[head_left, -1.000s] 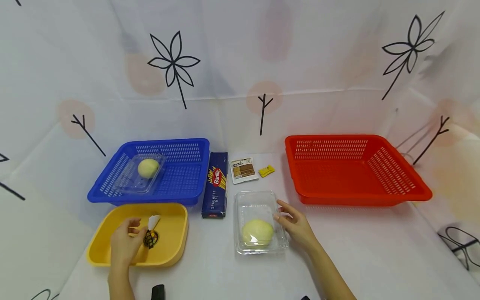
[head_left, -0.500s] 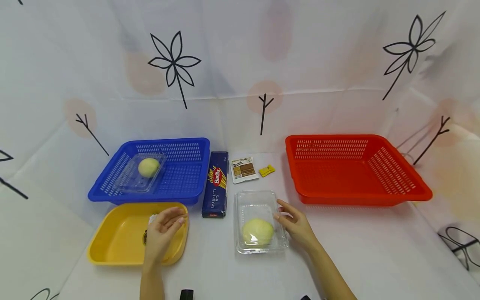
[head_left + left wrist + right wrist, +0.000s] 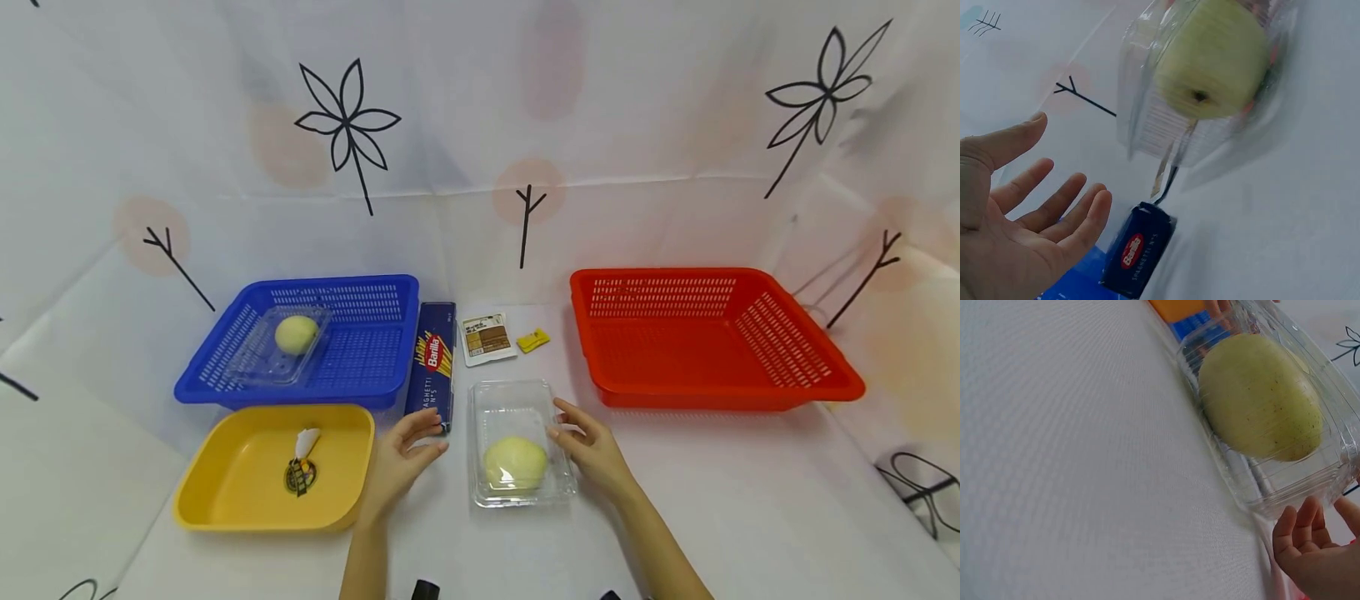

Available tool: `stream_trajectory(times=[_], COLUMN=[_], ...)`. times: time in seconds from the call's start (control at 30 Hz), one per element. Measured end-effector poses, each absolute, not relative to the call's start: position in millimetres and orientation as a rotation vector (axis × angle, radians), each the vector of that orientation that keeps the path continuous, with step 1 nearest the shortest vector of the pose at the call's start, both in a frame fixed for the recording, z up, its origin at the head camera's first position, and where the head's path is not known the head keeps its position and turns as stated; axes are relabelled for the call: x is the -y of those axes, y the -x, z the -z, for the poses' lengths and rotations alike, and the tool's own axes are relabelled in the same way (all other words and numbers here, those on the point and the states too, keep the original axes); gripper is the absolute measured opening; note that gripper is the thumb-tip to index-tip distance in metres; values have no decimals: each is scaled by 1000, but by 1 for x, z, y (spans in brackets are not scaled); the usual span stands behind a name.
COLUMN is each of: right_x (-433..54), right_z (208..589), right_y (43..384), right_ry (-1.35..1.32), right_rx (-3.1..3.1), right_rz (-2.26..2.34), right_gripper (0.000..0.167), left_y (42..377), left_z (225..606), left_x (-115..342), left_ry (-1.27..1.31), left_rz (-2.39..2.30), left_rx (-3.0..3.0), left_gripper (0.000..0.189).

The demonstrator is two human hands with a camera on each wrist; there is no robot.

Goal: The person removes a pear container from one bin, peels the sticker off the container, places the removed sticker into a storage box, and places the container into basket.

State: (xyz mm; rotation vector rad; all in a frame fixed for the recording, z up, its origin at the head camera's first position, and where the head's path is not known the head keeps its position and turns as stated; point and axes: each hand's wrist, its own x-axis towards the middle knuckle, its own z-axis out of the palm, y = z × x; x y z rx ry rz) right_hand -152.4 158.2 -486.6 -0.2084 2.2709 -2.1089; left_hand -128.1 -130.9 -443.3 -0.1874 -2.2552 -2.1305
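A clear plastic clamshell box lies on the white cloth with a pale yellow-green fruit inside it. The same fruit shows a dark pit at its end in the left wrist view. My right hand is at the box's right side, fingertips at its edge. In the right wrist view the fingers are loosely bent by the plastic, not wrapped round it. My left hand holds nothing; it hovers between the yellow tray and the box, fingers relaxed, in front of the blue spaghetti box.
A blue basket at back left holds another clear box with a round pale fruit. The yellow tray holds a small white item with a dark badge. Behind the clamshell lie a brown-white packet and yellow sachet. A red basket stands right.
My left hand has moved right from over the yellow tray to beside the spaghetti box, near the clamshell. My right hand and the clamshell have stayed in place.
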Motion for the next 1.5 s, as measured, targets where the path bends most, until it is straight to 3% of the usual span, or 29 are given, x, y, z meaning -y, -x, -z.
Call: stream_trajectory(times=[0.17,0.47,1.13,1.5], right_x=[-158,-157,-159,-166], right_z=[489,483,485,476], right_y=[151,150,139,132], right_ry=[302,196,271,291], right_rx=[-2293,-2225,-2347,-2237], right_rz=[2152,2135,2040,1969], right_gripper=[50,52,50,59], left_y=[134,142,137,133], left_z=[451,464,465,462], left_x=[116,102,105,102], left_ry=[198,298,366,310], left_rz=[2122,2118,2333,2350], left_rx=[2332,2469,2510,2409], left_gripper=[52,63,75,70])
